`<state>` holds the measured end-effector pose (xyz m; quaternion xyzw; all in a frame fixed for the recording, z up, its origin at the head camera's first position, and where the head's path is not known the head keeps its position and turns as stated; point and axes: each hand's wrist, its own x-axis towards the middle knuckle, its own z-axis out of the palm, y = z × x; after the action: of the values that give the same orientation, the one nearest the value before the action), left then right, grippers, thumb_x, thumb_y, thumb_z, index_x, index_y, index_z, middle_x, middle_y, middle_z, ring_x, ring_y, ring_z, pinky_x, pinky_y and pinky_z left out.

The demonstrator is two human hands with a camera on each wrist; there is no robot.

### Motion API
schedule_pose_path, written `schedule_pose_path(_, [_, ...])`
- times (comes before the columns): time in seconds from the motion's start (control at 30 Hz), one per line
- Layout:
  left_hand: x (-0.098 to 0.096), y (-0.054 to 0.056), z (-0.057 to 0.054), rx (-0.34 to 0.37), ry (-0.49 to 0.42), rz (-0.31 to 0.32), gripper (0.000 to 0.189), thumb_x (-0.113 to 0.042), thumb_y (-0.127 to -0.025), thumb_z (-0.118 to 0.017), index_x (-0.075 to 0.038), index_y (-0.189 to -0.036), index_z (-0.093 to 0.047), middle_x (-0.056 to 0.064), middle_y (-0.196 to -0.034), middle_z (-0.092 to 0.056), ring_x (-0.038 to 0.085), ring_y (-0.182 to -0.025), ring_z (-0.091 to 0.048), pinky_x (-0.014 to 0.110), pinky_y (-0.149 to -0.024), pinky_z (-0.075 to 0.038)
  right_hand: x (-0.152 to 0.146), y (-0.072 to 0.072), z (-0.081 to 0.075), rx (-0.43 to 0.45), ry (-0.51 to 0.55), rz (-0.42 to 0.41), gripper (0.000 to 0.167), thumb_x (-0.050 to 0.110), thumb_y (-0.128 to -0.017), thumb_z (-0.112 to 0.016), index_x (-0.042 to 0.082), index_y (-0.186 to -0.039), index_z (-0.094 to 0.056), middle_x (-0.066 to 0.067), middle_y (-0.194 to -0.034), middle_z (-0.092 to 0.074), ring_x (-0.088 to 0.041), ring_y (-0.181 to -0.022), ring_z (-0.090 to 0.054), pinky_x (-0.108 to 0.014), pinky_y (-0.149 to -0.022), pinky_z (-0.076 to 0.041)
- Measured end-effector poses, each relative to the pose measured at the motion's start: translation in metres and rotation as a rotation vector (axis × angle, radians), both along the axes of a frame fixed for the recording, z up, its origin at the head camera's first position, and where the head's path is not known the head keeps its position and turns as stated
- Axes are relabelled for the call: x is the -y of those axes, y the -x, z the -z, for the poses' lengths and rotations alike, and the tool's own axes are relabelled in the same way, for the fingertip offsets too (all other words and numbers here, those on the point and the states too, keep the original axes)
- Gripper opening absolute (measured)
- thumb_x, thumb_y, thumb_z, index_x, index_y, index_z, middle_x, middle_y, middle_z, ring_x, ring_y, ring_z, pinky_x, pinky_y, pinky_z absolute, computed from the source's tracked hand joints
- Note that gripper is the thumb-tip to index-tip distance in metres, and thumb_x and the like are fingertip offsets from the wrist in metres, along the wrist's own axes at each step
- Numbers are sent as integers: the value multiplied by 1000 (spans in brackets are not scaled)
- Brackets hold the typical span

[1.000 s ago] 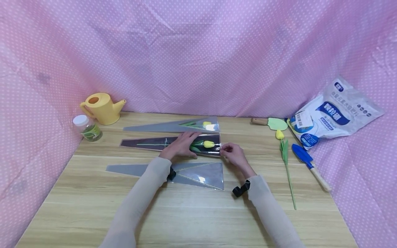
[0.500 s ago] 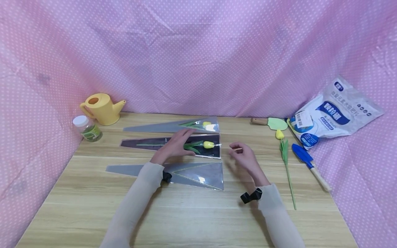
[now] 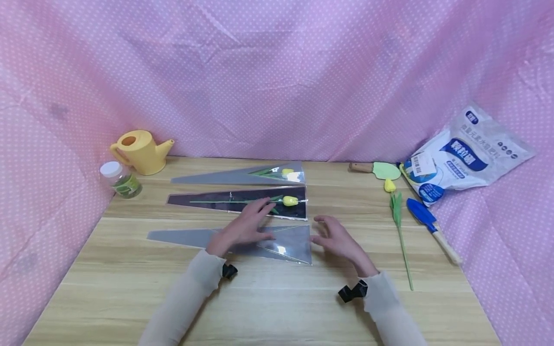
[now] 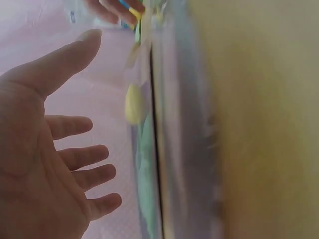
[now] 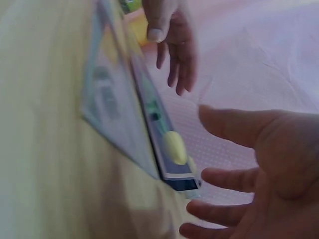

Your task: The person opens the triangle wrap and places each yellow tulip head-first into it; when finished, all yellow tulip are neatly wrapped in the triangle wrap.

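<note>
My left hand (image 3: 246, 227) hovers over the near grey flower sleeve (image 3: 190, 236), fingers spread and holding nothing; its fingertips overlap the dark sleeve (image 3: 207, 203) in the head view. Inside that dark sleeve lies a yellow tulip (image 3: 290, 201), its bloom toward the wide right end. Just right of the near sleeve's wide edge is my right hand (image 3: 339, 239), thumb and fingers apart with nothing between them. The right wrist view shows the right palm (image 5: 294, 159) and loose fingers. Farther back, another grey sleeve (image 3: 216, 178) holds a second yellow tulip (image 3: 287, 172).
A loose yellow tulip (image 3: 397, 211) lies at right, beside a blue trowel (image 3: 420, 215) and a green trowel (image 3: 386, 170). A white fertilizer bag (image 3: 467, 154) leans at the back right. At back left stand a yellow watering can (image 3: 144, 151) and a lidded jar (image 3: 123, 181).
Both hands have come away from the dark sleeve and moved nearer to the body, toward the near grey sleeve. The right fingers, pinched at the dark sleeve's edge earlier, have spread.
</note>
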<state>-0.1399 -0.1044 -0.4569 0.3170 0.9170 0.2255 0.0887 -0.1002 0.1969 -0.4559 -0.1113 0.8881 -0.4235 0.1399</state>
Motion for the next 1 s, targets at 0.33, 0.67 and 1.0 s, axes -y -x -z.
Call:
schedule_pose_path(0.33, [-19, -42, 1, 180, 95, 49, 105, -60, -83, -72, -14, -161, -18, 14, -170, -8, 35, -158, -11, 55, -127, -18, 3, -10, 8, -40, -258, -102, 86, 41, -77, -84, 5, -145, -47, -28, -160, -26, -49, -150, -23, -70, -118, -24])
schedule_pose_path(0.67, [-29, -59, -3, 275, 204, 46, 105, -62, -84, -70, -14, -161, -19, 13, -171, -2, 35, -159, -3, 58, -128, -14, 0, -10, 12, -42, -316, -124, 94, 43, -72, -87, 7, -148, -44, -27, -164, -18, -49, -151, -14, -75, -116, -16])
schedule_pose_path(1.0, [-28, -61, 1, 289, 249, 48, 99, -63, -84, -69, -14, -159, -26, 12, -171, -4, 35, -159, -2, 57, -128, -11, 5, -11, 15, -81, -345, -102, 95, 42, -69, -89, 8, -147, -45, -27, -162, -22, -48, -150, -17, -75, -115, -19])
